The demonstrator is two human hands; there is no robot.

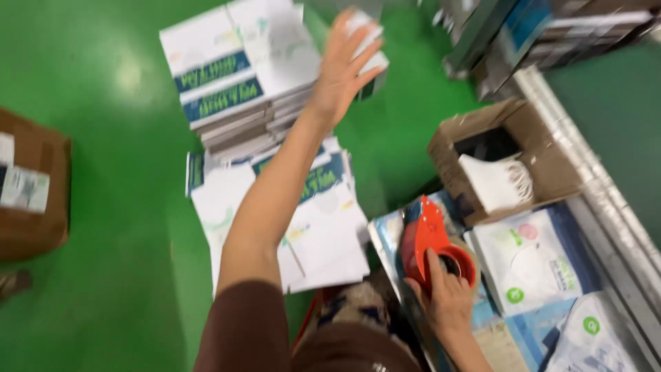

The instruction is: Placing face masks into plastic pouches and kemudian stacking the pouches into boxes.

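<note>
My left hand (342,69) is stretched far forward with its fingers spread over a small white box (372,58); motion blur hides whether they touch. Just to its left stands a stack of flat white cartons with blue bands (234,69). More of these flat cartons (323,234) lie spread on the green floor under my forearm. My right hand (447,300) is close to my body and grips an orange tape dispenser (423,238) by its roll end.
An open brown cardboard box (544,158) with white masks inside sits at the right. White pouches with green marks (533,258) lie beside a metal rail (599,186). A brown carton (34,193) stands at the left, with more stacked goods (544,31) at the top right.
</note>
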